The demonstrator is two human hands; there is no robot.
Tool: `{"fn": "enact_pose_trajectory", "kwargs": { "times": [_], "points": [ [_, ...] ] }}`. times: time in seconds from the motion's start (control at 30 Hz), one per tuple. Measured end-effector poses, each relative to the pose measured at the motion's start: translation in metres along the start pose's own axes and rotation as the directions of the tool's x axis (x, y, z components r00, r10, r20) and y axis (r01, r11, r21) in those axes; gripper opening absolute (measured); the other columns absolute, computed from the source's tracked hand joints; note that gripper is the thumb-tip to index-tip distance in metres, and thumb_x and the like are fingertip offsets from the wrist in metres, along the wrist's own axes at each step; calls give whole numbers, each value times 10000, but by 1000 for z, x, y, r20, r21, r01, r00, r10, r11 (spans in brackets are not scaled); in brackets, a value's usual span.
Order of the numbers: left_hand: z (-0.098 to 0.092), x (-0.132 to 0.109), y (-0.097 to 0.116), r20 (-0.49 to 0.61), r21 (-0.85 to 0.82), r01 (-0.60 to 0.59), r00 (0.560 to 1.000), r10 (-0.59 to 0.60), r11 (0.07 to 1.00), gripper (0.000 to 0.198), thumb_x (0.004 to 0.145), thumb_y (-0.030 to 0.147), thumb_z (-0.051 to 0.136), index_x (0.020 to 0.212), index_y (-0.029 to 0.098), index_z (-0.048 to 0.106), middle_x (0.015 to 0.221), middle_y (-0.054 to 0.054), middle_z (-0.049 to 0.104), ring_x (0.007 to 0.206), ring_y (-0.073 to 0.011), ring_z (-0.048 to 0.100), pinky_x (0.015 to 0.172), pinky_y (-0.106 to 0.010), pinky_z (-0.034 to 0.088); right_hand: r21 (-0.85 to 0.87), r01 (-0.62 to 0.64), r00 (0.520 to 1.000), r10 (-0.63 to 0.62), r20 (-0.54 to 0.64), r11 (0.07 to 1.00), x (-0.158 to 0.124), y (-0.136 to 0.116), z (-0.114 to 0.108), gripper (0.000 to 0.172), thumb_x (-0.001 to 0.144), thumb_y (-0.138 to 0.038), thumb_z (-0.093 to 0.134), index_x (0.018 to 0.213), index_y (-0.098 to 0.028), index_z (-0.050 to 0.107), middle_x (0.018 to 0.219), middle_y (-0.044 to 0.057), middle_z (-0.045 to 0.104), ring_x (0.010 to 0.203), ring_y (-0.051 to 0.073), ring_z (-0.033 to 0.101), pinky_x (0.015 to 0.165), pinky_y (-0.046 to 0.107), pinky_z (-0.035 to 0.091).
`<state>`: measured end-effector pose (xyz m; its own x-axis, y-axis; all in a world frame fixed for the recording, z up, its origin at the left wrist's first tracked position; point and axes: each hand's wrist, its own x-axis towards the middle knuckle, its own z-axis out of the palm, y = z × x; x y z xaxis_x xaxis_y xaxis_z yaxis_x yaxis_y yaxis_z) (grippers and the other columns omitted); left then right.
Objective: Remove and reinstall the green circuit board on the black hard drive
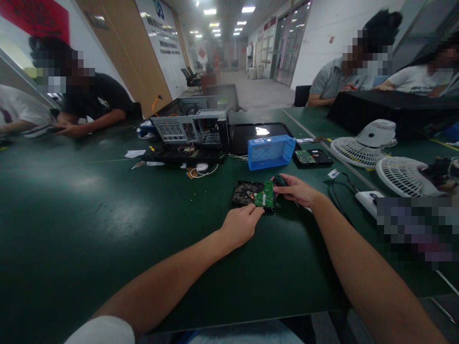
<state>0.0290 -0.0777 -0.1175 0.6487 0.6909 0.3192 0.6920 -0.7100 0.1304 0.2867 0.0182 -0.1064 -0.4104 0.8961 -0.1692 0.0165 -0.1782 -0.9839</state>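
A white sleeve (102,330) fills the lower left corner of the frame. Just right of centre, the hard drive (244,192) lies on the dark green table (107,263), its green circuit board (264,197) facing up at the drive's right end. The left hand (241,224) has its fingers bunched at the drive's near edge; whether they pinch it or only press on it, I cannot tell. The right hand (296,191) closes thumb and fingers round a dark-handled tool (280,180), probably a screwdriver, right beside the board. How its tip sits is too small to make out.

The likeliest trouble is a slip: the tool is held close to exposed parts, so a skid could scratch the board or jab the left fingers. If the left hand bears down unevenly, the drive could swivel on the smooth tabletop. A small dark part coming loose might be lost against that surface. The blue bin (271,166), just beyond in the upper middle, could be knocked by a careless forward push
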Motion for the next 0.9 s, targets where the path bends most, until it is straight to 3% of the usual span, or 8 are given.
{"fn": "enact_pose_trajectory", "kwargs": {
  "times": [0.07,0.2,0.4,0.63,0.7,0.77,0.9],
  "points": [
    [-1,1,1,17,-23,11,1000,-11,1000,257,1044,245,383,1165,187,603,1010,-50,689,809,-191,657,654,-317,514,-18,-3,1000,3,5,1000,-1,-1,1,481,703,-300,861,1112,-224,620,848,-19,632,631,83,569,385,166,182],
    [-8,2,4,29,-76,37,999,-35,996,369,1037,498,414,998,182,600,910,-37,700,759,-188,660,619,-307,485,-66,-6,1000,7,5,998,0,-1,1,482,721,-325,845,1126,-217,606,826,-14,648,596,76,535,393,172,170],
    [-3,0,1,21,-89,35,999,-33,995,230,1032,372,468,996,176,584,910,-33,705,733,-176,660,593,-286,459,-132,-51,997,44,-56,990,0,-3,0,458,746,-419,829,1102,-215,626,786,-13,617,617,83,516,416,168,185],
    [6,2,-4,5,-55,-2,1000,2,998,350,1060,409,389,1004,170,638,920,-52,741,761,-202,701,619,-300,496,-179,-80,985,50,-167,981,6,2,1,440,745,-511,819,1001,-191,658,743,-21,557,529,56,403,403,180,169],
    [4,2,-2,10,-48,0,1000,1,999,388,1068,412,349,1051,169,651,912,-61,751,765,-208,713,621,-303,510,-180,-78,984,46,-172,981,8,4,2,439,742,-496,824,1006,-187,660,718,-29,532,507,53,375,396,184,157],
    [2,2,-1,18,-45,4,1000,-4,999,401,1065,419,346,1213,168,620,951,-77,761,783,-214,725,630,-308,528,-170,-72,984,42,-170,983,10,5,2,427,745,-477,824,1003,-180,657,701,-35,506,498,52,360,389,185,146],
    [-4,3,1,68,-33,36,997,-34,999,527,1045,442,386,1467,131,438,1029,-118,761,818,-238,737,675,-348,571,-134,-66,986,44,-162,989,11,5,3,415,744,-413,825,1037,-181,644,680,-49,477,480,49,346,380,186,141]
  ]
}}
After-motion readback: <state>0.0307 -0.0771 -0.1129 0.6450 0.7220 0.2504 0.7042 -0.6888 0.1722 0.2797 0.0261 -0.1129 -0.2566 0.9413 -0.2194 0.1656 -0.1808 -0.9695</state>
